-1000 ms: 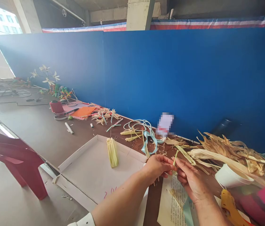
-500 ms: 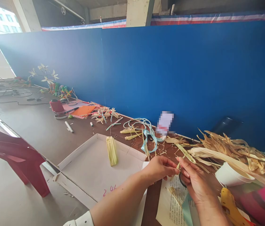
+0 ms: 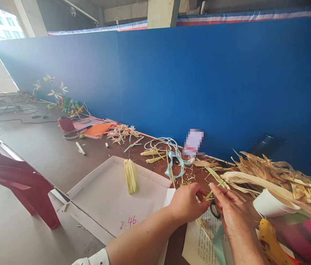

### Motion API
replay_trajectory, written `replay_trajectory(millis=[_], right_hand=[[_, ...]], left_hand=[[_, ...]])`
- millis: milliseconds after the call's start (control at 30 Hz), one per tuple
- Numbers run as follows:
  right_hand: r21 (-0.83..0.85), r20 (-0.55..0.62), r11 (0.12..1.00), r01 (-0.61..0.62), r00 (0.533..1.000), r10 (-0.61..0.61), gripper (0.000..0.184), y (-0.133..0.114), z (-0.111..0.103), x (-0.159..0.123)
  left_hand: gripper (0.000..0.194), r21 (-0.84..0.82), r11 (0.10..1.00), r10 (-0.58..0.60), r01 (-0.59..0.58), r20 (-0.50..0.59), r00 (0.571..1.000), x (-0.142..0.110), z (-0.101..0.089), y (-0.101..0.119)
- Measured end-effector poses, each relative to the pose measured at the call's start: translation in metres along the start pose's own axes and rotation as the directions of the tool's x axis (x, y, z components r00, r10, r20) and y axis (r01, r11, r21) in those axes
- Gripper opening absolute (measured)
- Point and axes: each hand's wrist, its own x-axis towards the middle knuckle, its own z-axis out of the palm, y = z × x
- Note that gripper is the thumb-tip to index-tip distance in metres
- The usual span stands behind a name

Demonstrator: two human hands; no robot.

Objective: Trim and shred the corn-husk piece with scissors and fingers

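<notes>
My left hand has its fingers curled in a pinch on a narrow green strip of corn husk. Close on its right, my right hand has thumb and fingers pressed together near the strip's other end; whatever is between them is hidden. A black ring, like a scissors handle, shows beneath the right fingers, the rest of it out of sight. Below the hands lie a printed sheet, thin straw-coloured strips and a light blue ribbon.
A shallow white box on the left holds a folded pale green husk. Dried husks, a white cup and a yellow glue gun crowd the right. Behind stands a blue partition.
My left hand has rolled over and its fingers are more curled, so less of the green strip shows. The right hand has shifted slightly. The view has moved a little.
</notes>
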Motion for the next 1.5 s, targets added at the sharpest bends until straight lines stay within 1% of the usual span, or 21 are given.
replay_trajectory(millis=[100, 167, 200, 233, 300, 367, 433, 533, 633, 733, 833, 967, 1100, 1200, 1300, 1367, 1433, 1500], right_hand=[[-0.111, -0.009, 0.991, 0.076, 0.997, -0.078, 0.039, 0.001, -0.001, -0.002], [-0.153, -0.008, 0.983, 0.099, 0.995, -0.101, 0.039, 0.001, -0.002, -0.002], [-0.160, -0.009, 0.982, 0.098, 0.995, -0.100, 0.039, 0.001, -0.002, -0.003], [-0.159, -0.006, 0.983, 0.088, 0.996, -0.091, 0.038, 0.000, -0.002, -0.003], [-0.127, 0.028, 0.991, 0.046, 0.999, -0.043, 0.039, -0.003, -0.002, -0.003], [-0.064, 0.081, 0.998, -0.009, 0.997, 0.014, 0.042, -0.005, -0.002, -0.003], [-0.020, 0.136, 0.998, -0.062, 0.989, 0.064, 0.044, -0.005, -0.001, -0.003], [-0.059, 0.206, 0.990, -0.127, 0.969, 0.136, 0.041, -0.004, 0.000, -0.005], [-0.098, 0.224, 0.988, -0.121, 0.964, 0.140, 0.036, -0.002, -0.001, -0.006], [-0.134, 0.202, 0.989, -0.063, 0.975, 0.089, 0.031, 0.001, -0.003, -0.004], [-0.220, 0.168, 0.975, 0.008, 0.985, 0.030, 0.034, 0.004, -0.006, 0.000], [-0.338, 0.173, 0.931, 0.139, 0.981, -0.083, 0.033, 0.007, -0.008, 0.006], [-0.370, 0.199, 0.909, 0.192, 0.972, -0.124, 0.032, 0.008, -0.011, 0.008], [-0.355, 0.184, 0.914, 0.196, 0.973, -0.137, 0.033, 0.010, -0.014, 0.009], [-0.313, 0.175, 0.938, 0.151, 0.980, -0.099, 0.036, 0.010, -0.014, 0.008], [-0.228, 0.194, 0.968, 0.109, 0.979, -0.065, 0.037, 0.007, -0.012, 0.005], [-0.104, 0.223, 0.993, 0.061, 0.974, -0.037, 0.037, 0.001, -0.008, 0.000], [-0.026, 0.224, 1.000, 0.018, 0.974, -0.012, 0.035, -0.004, -0.004, -0.005]], left_hand=[[0.018, 0.088, 0.995, 0.057, -0.054, -0.035, 0.998, -0.003, -0.001, 0.004], [0.015, 0.092, 0.993, 0.073, -0.067, -0.056, 0.996, -0.003, 0.000, 0.004], [0.016, 0.064, 0.996, 0.064, -0.061, -0.058, 0.996, -0.003, 0.000, 0.004], [0.018, 0.011, 0.999, 0.040, -0.039, -0.046, 0.998, -0.001, 0.000, 0.003], [0.024, -0.160, 0.986, -0.050, 0.055, 0.035, 0.998, 0.002, 0.000, 0.001], [0.027, -0.336, 0.926, -0.131, 0.171, 0.139, 0.982, 0.007, 0.000, -0.002], [0.029, -0.448, 0.860, -0.174, 0.245, 0.195, 0.965, 0.010, 0.000, -0.005], [0.029, -0.529, 0.801, -0.197, 0.281, 0.210, 0.958, 0.012, 0.000, -0.007], [0.026, -0.583, 0.761, -0.192, 0.284, 0.216, 0.957, 0.011, 0.000, -0.004], [0.026, -0.593, 0.751, -0.192, 0.290, 0.224, 0.956, 0.010, -0.001, -0.001], [0.028, -0.570, 0.766, -0.208, 0.298, 0.219, 0.953, 0.010, -0.001, -0.002], [0.033, -0.495, 0.823, -0.206, 0.280, 0.199, 0.958, 0.012, 0.000, -0.009], [0.032, -0.389, 0.885, -0.201, 0.254, 0.172, 0.964, 0.011, 0.000, -0.010], [0.025, -0.304, 0.928, -0.183, 0.216, 0.135, 0.974, 0.008, 0.000, -0.007], [0.021, -0.304, 0.928, -0.180, 0.216, 0.142, 0.973, 0.008, 0.000, -0.006], [0.023, -0.349, 0.904, -0.202, 0.247, 0.162, 0.966, 0.010, 0.001, -0.008], [0.027, -0.390, 0.881, -0.216, 0.268, 0.172, 0.961, 0.011, 0.001, -0.010], [0.029, -0.418, 0.865, -0.224, 0.278, 0.176, 0.959, 0.012, 0.001, -0.010]])
